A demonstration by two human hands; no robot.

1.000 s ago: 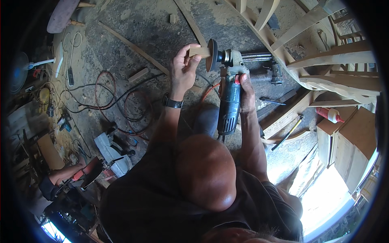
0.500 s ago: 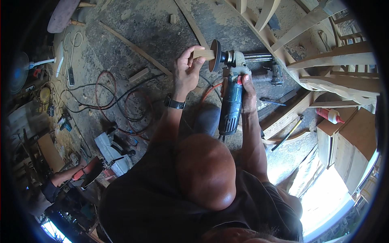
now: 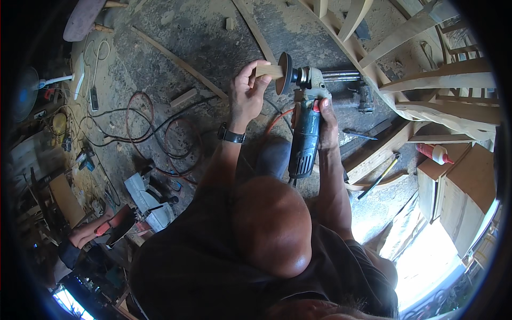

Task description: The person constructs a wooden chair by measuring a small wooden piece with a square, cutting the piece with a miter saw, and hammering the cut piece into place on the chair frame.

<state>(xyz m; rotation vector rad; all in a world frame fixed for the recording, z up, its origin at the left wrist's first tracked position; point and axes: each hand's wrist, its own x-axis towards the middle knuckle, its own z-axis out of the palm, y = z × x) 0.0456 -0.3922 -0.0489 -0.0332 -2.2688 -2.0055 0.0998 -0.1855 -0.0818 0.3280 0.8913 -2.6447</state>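
My left hand (image 3: 248, 96) pinches a small wooden block (image 3: 268, 71) between thumb and fingers. The block's right end meets the face of a round sanding disc (image 3: 285, 73), seen nearly edge-on. That disc is fitted to a teal and grey angle grinder (image 3: 305, 133), its body pointing back toward me. My right hand (image 3: 328, 124) is wrapped round the grinder's body from the right, the thumb beside a red switch. The fingers of that hand are mostly hidden behind the tool. Whether the disc is spinning I cannot tell.
Behind the grinder stands a metal clamp or vise (image 3: 352, 98). Curved wooden chair parts (image 3: 440, 82) fill the right. Hoses and cables (image 3: 160, 133) coil over the dusty floor at left, near a mitre saw (image 3: 149, 200). A red-capped glue bottle (image 3: 434, 153) lies on a wooden cabinet.
Almost nothing has moved; block, disc and both hands keep their places. At lower left another person's arm and leg have shifted slightly.
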